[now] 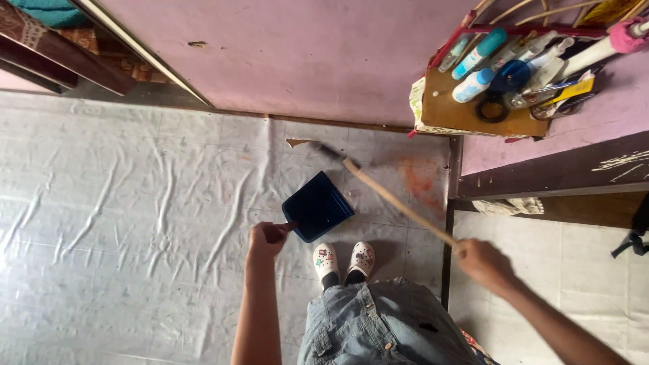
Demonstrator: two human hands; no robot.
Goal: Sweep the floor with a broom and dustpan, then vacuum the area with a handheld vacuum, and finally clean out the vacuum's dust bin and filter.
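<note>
Sweeping step in hand, by the look of it. Left hand [268, 238], fingers curled tight round the handle of a blue dustpan [318, 205] lying flat on the floor [135, 203] near the wall edge. Right hand [481, 262], fingers closed on a wooden broom stick [395, 201], bristles at the floor's far edge beyond the pan. Next, probably: drawing the bristles toward the pan's open lip, pan held steady.

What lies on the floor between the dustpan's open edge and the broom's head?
In the head view, only bare wrinkled floor sheet separates the blue dustpan from the broom head; an orange stain lies off to the side.
</note>
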